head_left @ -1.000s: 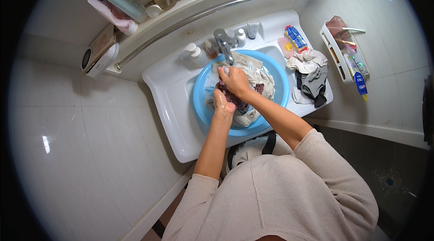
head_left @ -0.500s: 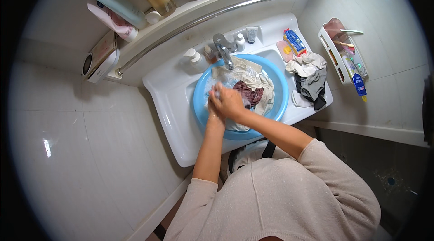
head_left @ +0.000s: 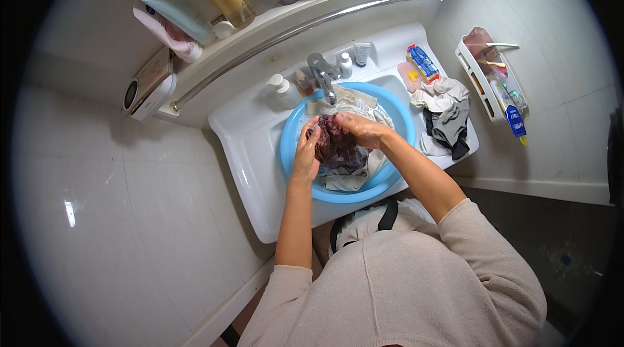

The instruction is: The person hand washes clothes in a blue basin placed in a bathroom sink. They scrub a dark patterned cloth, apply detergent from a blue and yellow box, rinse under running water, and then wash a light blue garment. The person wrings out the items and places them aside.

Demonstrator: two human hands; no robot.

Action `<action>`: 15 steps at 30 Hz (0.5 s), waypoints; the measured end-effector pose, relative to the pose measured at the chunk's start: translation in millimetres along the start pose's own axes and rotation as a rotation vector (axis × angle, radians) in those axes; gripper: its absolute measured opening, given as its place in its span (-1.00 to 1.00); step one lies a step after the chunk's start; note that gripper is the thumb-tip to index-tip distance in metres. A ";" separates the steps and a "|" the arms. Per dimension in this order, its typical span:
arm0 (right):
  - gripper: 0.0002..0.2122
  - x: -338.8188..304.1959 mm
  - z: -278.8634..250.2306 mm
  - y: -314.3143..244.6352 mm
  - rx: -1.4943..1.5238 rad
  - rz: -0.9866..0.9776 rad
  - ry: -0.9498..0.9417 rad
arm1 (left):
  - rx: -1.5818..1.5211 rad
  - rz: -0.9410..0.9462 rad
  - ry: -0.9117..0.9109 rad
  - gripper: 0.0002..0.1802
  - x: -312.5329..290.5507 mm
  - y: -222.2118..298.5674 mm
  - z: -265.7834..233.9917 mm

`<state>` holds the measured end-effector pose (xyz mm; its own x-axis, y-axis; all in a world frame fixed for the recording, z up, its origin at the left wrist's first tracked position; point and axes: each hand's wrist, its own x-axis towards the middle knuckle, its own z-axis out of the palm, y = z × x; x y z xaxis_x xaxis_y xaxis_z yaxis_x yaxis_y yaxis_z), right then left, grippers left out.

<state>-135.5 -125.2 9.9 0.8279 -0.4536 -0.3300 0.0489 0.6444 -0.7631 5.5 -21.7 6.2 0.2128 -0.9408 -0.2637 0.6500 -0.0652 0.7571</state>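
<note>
A wet, dark maroon piece of clothing (head_left: 336,146) is spread between my two hands above a light blue plastic basin (head_left: 409,124). My left hand (head_left: 307,153) grips its left edge, thumb up. On the upper right side, my right hand (head_left: 361,130) has its fingers closed on the same cloth. Beneath lies cream-coloured wet laundry (head_left: 346,182) in soapy water, partly hidden by the cloth and my hands. The basin sits in a white washbasin (head_left: 242,174), under a chrome tap (head_left: 322,74).
A pile of white, grey and black clothes (head_left: 448,116) lies on the sink's right ledge, by a blue-and-yellow packet (head_left: 422,63). A white pump bottle (head_left: 281,85) stands left of the tap. Beyond it runs a metal rail (head_left: 305,30) below a shelf of toiletries. A wall caddy (head_left: 491,77) hangs right.
My hands were pressed together at the basin's left, with the maroon cloth lying to their right. Now they are apart and hold that cloth up, spread between them.
</note>
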 end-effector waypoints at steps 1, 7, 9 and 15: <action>-0.56 -5.8 0.3 -6.3 -0.291 -0.046 -0.081 | 0.103 0.022 -0.005 -0.51 -2.0 3.1 -4.7; -0.69 -10.3 9.4 -23.1 0.154 -0.078 0.171 | 0.283 -0.087 0.152 -0.41 -5.7 0.8 -32.8; -0.70 -9.2 14.8 -21.5 0.247 -0.058 0.198 | 0.083 -0.037 0.091 -0.51 -2.1 -12.3 -22.6; -0.79 -29.8 81.8 18.2 -1.046 -0.702 0.291 | -0.399 -0.104 -0.035 -0.59 15.0 -13.5 -42.4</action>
<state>-113.5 -49.6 51.3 0.6454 -0.6986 0.3090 -0.1463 -0.5101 -0.8476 30.9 -20.8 -33.4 0.1103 -0.9473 -0.3007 0.8999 -0.0333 0.4349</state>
